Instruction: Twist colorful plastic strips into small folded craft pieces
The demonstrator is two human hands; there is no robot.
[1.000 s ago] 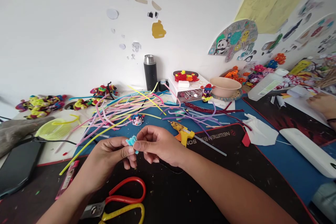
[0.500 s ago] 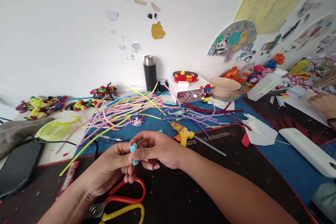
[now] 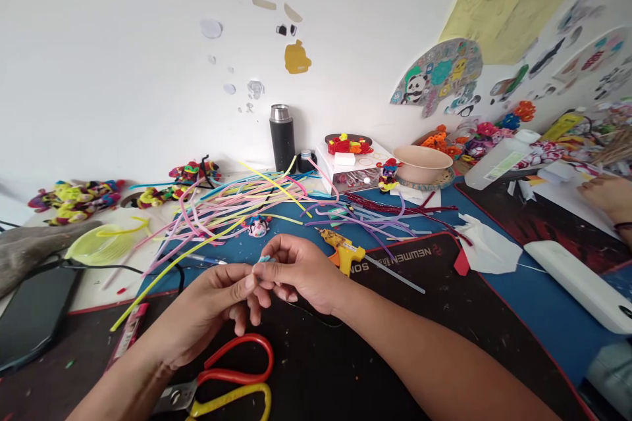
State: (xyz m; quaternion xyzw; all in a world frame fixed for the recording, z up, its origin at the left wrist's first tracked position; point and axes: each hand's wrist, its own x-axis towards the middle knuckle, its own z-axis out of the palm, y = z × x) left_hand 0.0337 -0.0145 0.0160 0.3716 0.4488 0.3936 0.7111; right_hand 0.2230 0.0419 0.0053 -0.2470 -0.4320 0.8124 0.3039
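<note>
A small light-blue fuzzy piece (image 3: 265, 259) shows only at its top between the fingertips; the rest is hidden by them. My right hand (image 3: 299, 271) pinches it between thumb and forefinger. My left hand (image 3: 223, 296) meets it from the left, its thumb and forefinger pressed together at the piece. Just below my hands lie scissors with red and yellow handles (image 3: 236, 376) on the black mat (image 3: 316, 375). Right behind my right hand is a yellow glue gun (image 3: 347, 252).
Pipe cleaners (image 3: 232, 200) spread across the middle. A black flask (image 3: 282, 139), a white box (image 3: 353, 168) and a beige bowl (image 3: 422, 166) stand by the wall. Another person's hand (image 3: 605, 196) is at far right. A phone (image 3: 37, 316) lies left.
Both hands have shifted slightly up and to the right. The blue piece has turned and is now mostly covered by the fingers.
</note>
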